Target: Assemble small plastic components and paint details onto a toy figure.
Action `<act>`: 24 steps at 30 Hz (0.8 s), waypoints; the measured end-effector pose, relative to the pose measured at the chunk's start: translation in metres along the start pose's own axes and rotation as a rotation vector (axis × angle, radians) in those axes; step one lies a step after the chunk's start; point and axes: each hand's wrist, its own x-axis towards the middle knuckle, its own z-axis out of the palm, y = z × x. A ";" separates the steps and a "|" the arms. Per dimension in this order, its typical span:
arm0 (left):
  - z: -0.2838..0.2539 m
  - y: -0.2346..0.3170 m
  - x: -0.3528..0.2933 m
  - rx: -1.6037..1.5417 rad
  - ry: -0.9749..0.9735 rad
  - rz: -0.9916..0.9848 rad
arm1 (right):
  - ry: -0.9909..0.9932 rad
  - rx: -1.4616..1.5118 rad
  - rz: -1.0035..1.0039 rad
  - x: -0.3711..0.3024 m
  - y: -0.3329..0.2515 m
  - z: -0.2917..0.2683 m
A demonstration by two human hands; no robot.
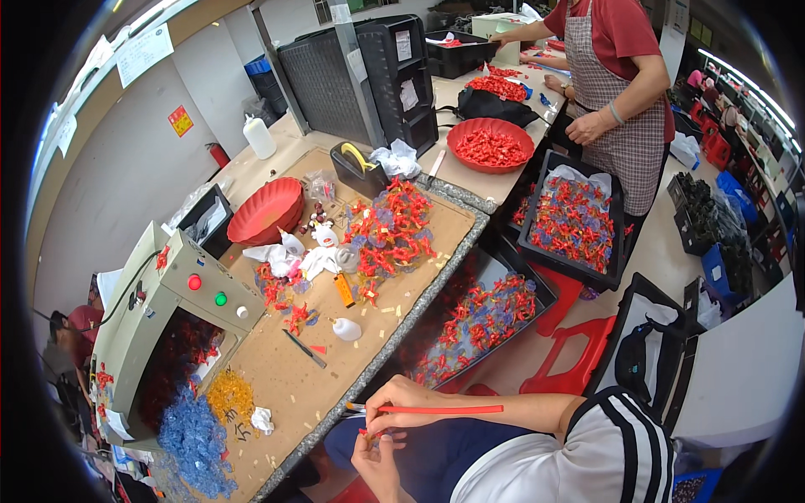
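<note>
My right hand (394, 398) is closed round a thin paintbrush (453, 410) with a long red handle. The brush's tip points left, over the table edge. Just below it, my left hand (379, 459) pinches a small red plastic piece (366, 433), mostly covered by the fingers. Both hands are close together above my lap. On the brown-covered worktable (381, 314) nearby lie dark tweezers (303, 349) and a white squeeze bottle (346, 329). Farther back is a heap of red, yellow and purple plastic pieces (394, 226).
A cream machine (180, 289) with red and green buttons stands left, beside blue plastic pieces (197, 440) and yellow ones (229, 396). Filled black trays (616, 260) and a red stool (574, 356) are right of the table. A co-worker in an apron (616, 109) stands beyond a red bowl (490, 163).
</note>
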 end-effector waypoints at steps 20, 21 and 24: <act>0.003 -0.003 -0.005 -0.094 0.089 -0.034 | 0.010 0.029 0.012 0.003 0.000 0.005; 0.002 -0.002 -0.006 -0.086 0.095 -0.030 | -0.001 0.051 0.026 0.003 0.002 0.007; 0.003 0.002 -0.008 -0.067 0.106 -0.008 | -0.081 0.152 0.130 0.001 -0.006 0.002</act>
